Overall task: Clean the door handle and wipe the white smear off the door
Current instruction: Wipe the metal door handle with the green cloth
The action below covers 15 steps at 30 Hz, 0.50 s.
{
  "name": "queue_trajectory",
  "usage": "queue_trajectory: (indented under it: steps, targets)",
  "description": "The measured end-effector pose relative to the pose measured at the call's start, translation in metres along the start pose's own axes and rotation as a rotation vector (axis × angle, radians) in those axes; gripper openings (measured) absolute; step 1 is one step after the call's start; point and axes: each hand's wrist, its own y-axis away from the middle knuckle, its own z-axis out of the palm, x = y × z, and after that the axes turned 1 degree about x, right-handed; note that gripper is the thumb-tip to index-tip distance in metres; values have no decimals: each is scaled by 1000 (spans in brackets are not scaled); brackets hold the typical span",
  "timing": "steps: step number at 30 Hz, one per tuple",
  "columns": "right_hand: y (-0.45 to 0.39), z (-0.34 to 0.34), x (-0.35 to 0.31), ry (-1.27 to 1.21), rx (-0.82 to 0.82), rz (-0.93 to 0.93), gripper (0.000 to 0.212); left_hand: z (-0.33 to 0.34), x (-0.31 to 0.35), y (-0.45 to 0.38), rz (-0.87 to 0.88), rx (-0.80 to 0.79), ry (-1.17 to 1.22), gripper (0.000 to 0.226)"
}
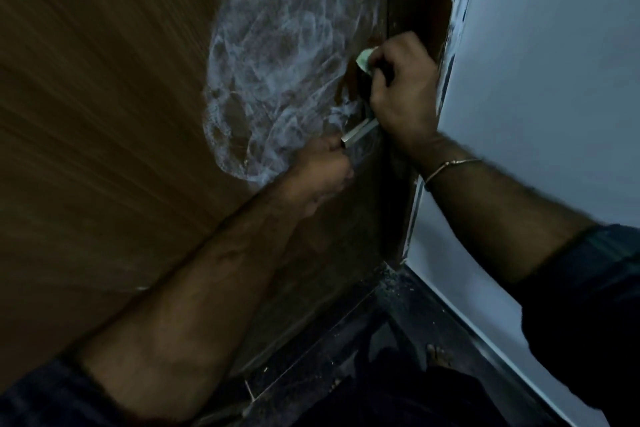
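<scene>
Head view, looking down a brown wooden door (104,114): I see the left hand (325,166) clenched around the free end of the metal door handle (358,132), apparently steadying the lever so it cannot swing. The right hand (398,87) grips a pale green cloth (364,61) bunched against the handle's base at the door edge, a placement that suggests the handle is being cleaned first. A thin bracelet (450,165) circles the right wrist. The white smear (284,62), a broad swirl of chalky streaks, lies just left of the handle and looks untouched, so I judge that half of the job remains. The light is dim; a pale wall (554,80) stands to the right, and the dark floor (346,357) below shows scattered specks of debris.
</scene>
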Motion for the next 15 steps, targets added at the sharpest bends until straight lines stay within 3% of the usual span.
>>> queue_trajectory:
  steps: [2, 7, 13, 15]
  targets:
    - [0, -2, 6, 54, -117, -68, 16, -1, -1, 0, 9, 6, -16, 46]
    - [-8, 2, 0, -6, -32, -10, 20, -1, -4, -4, -21, 44, -27, 38]
    - [3, 11, -6, 53, -210, -155, 14, -3, -2, -7, -7, 32, -96, 39]
    - [7, 14, -1, 189, -381, -174, 18, -4, -1, -7, -1, 47, -136, 41]
